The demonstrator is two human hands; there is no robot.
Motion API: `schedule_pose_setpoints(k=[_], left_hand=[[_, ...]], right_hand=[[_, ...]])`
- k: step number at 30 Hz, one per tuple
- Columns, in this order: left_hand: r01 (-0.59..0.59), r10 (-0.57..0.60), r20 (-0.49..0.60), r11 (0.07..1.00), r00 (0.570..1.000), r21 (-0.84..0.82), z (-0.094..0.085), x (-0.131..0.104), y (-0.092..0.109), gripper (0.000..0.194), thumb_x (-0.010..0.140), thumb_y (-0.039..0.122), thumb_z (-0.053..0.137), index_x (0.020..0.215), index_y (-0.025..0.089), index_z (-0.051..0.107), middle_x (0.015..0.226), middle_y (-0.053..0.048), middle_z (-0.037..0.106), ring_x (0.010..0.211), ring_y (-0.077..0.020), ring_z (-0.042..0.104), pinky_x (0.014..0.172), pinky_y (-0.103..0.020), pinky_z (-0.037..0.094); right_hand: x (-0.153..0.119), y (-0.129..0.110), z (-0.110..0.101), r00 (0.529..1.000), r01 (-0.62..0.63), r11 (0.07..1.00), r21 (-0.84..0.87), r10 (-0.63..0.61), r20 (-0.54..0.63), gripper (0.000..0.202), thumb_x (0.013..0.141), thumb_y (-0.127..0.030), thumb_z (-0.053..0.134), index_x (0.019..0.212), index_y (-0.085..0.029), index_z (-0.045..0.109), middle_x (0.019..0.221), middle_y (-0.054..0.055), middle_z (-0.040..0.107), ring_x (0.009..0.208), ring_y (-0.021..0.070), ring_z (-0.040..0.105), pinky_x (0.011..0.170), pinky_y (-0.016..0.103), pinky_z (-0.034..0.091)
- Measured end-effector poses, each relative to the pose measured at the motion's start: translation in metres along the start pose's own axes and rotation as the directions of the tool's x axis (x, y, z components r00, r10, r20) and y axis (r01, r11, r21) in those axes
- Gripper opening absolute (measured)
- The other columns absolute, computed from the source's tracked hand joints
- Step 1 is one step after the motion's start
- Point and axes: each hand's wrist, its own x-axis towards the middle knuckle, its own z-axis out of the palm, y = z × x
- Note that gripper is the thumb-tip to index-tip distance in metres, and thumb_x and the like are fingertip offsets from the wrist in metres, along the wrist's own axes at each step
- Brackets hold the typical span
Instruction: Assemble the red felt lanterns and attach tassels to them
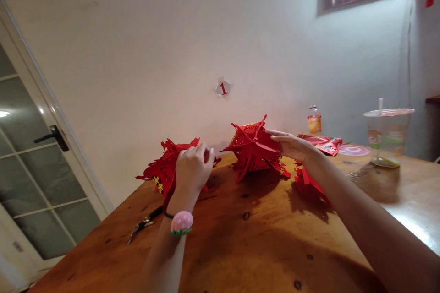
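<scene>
My left hand [195, 165], with a pink strawberry hair tie [181, 223] at its wrist, is closed at the right end of a red cut-out paper lantern [163, 167] with yellow trim. Its fingertips are partly hidden behind the hand. My right hand [290, 144] has its fingers stretched out against the right side of a second red lantern [254, 149], which lies tilted with its pointed ribs facing me. Below my right forearm sits another red cut-out piece [309, 187], partly covered by the arm.
Keys [140, 228] lie on the wooden table [247, 247] left of my left forearm. At the right stand a plastic cup [387, 139] with a straw and a small orange-labelled bottle [314, 120]. Red packaging [323, 143] and a pink round mark [354, 150] are near the wall.
</scene>
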Motion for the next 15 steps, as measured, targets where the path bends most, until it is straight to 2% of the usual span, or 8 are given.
schedule_pose_setpoints(k=[3, 6, 8, 12, 15], left_hand=[[-0.080, 0.090, 0.041, 0.977, 0.995, -0.196, 0.002, -0.005, 0.017, 0.022, 0.086, 0.032, 0.043, 0.077, 0.019, 0.057, 0.076, -0.004, 0.061, 0.078, -0.0195, 0.056, 0.077, -0.031, 0.039], [-0.165, 0.188, 0.010, 0.885, 0.982, -0.436, 0.007, -0.008, 0.031, 0.013, 0.085, 0.027, 0.047, 0.088, 0.020, 0.058, 0.090, -0.004, 0.062, 0.090, -0.0186, 0.054, 0.083, -0.029, 0.039], [-0.199, 0.226, -0.015, 0.821, 0.974, -0.535, 0.010, -0.010, 0.037, 0.014, 0.084, 0.025, 0.051, 0.095, 0.020, 0.058, 0.097, -0.004, 0.061, 0.095, -0.0184, 0.052, 0.087, -0.030, 0.039], [-0.164, 0.243, 0.047, 0.772, 0.969, -0.614, 0.013, -0.012, 0.042, 0.010, 0.083, 0.026, 0.053, 0.084, 0.020, 0.061, 0.087, -0.003, 0.064, 0.089, -0.0180, 0.054, 0.084, -0.031, 0.041], [-0.109, 0.224, 0.098, 0.754, 0.970, -0.648, 0.017, -0.013, 0.044, 0.008, 0.079, 0.025, 0.056, 0.080, 0.021, 0.063, 0.083, -0.002, 0.065, 0.085, -0.0180, 0.056, 0.082, -0.031, 0.041]], right_hand=[[-0.001, 0.004, 0.004, 0.999, 0.006, 1.000, -0.007, -0.006, -0.040, 0.030, 0.064, -0.013, 0.066, 0.093, -0.021, 0.066, 0.086, -0.001, 0.068, 0.078, 0.0122, 0.063, 0.072, 0.025, 0.050], [-0.001, 0.008, 0.007, 0.999, -0.037, 0.999, -0.022, 0.036, -0.035, 0.022, 0.057, -0.012, 0.071, 0.077, -0.021, 0.068, 0.071, -0.003, 0.068, 0.066, 0.0101, 0.062, 0.065, 0.023, 0.050], [-0.002, 0.009, 0.009, 0.998, -0.065, 0.997, -0.045, 0.065, 0.005, 0.020, 0.052, -0.012, 0.074, 0.069, -0.020, 0.068, 0.067, -0.004, 0.068, 0.062, 0.0086, 0.062, 0.063, 0.021, 0.049], [-0.006, 0.008, 0.013, 0.988, -0.086, 0.985, -0.149, 0.103, 0.113, 0.014, 0.051, -0.014, 0.076, 0.060, -0.019, 0.067, 0.067, -0.005, 0.066, 0.060, 0.0064, 0.059, 0.058, 0.017, 0.047], [-0.008, 0.005, 0.015, 0.970, -0.102, 0.970, -0.222, 0.147, 0.194, 0.012, 0.055, -0.015, 0.075, 0.064, -0.018, 0.066, 0.064, -0.005, 0.063, 0.059, 0.0055, 0.058, 0.057, 0.016, 0.045]])
